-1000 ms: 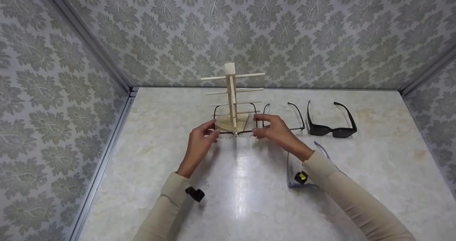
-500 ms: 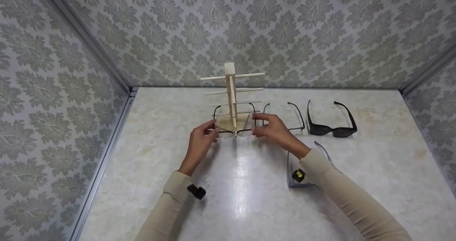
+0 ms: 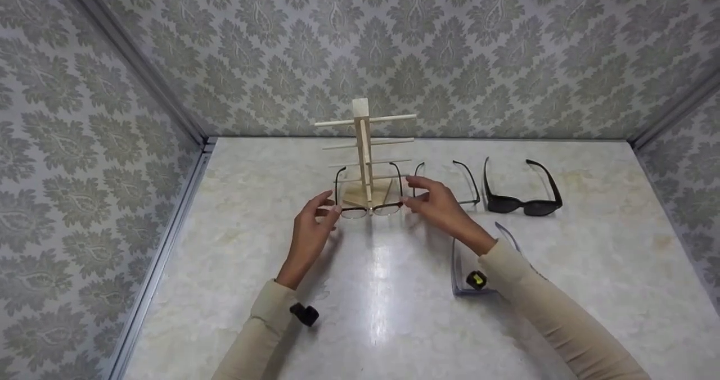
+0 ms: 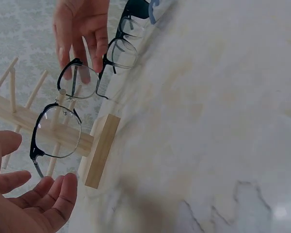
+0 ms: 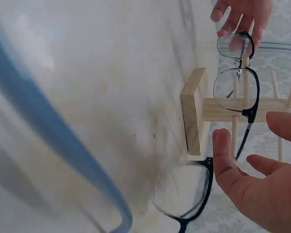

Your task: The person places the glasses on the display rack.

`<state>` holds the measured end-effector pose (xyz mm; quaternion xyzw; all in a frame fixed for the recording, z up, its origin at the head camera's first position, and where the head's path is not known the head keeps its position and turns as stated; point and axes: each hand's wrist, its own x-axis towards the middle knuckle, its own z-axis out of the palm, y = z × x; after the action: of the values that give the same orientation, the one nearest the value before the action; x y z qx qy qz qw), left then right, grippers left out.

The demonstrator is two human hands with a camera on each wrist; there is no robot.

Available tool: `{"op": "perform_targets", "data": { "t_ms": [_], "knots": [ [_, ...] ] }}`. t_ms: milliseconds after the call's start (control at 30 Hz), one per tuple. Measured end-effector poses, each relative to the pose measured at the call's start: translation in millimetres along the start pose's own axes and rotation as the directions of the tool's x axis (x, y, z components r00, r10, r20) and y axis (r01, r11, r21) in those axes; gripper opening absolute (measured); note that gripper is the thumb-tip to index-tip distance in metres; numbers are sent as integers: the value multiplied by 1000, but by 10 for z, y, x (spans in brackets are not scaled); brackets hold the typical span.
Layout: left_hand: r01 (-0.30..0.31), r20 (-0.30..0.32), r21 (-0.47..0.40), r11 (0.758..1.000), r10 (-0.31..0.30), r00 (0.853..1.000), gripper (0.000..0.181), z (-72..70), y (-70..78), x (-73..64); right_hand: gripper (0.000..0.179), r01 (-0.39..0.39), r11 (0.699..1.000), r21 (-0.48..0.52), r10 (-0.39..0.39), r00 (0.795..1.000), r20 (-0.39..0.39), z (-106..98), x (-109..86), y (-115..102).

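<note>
Black half-rim eyeglasses (image 3: 354,213) hang on the lowest front peg of a wooden display stand (image 3: 362,138), lenses toward me and temples reaching back on both sides of the post. My left hand (image 3: 310,225) is beside their left end, thumb and fingers spread apart in the left wrist view. At the other end, my right hand (image 3: 441,207) has its thumb and fingers parted around the hinge area, gripping nothing. The right wrist view shows the frame (image 5: 252,104) resting over the peg, with a gap between it and my right fingers (image 5: 223,150).
A second pair of dark-framed glasses (image 3: 472,186) lies right of the stand, partly behind my right hand. Black sunglasses (image 3: 523,207) sit further right. Blue-framed glasses (image 3: 454,270) lie under my right forearm. Bare pegs (image 3: 394,118) stick out higher on the stand.
Both hands have let go of the eyeglasses' sides and drawn slightly outward, the left one leftward and down. The eyeglasses stay on the stand.
</note>
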<state>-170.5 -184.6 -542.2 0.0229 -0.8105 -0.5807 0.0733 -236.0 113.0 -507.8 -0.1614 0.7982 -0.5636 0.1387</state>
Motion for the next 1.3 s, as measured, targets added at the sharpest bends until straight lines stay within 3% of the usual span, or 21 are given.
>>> {"op": "perform_targets", "data": {
  "t_ms": [233,433,733,967,1300],
  "knots": [
    [-34,19,39,999,33,999,40,-90,-7,-225,57,-3,998,-56,1,999,-48,-222,-284,13],
    [-61,44,39,997,59,997,33,-76,40,-362,54,7,998,-70,-12,998,-67,-392,-493,103],
    [-117,127,19,993,113,985,26,105,138,-489,51,23,993,-114,-35,994,-107,-562,-779,207],
    [-139,212,-22,990,140,967,27,276,156,-548,50,55,993,-109,-70,988,-140,-645,-984,272],
    [-126,291,-64,990,139,947,31,473,159,-601,47,88,981,-173,-121,974,-191,-767,-1210,375]
  ]
}}
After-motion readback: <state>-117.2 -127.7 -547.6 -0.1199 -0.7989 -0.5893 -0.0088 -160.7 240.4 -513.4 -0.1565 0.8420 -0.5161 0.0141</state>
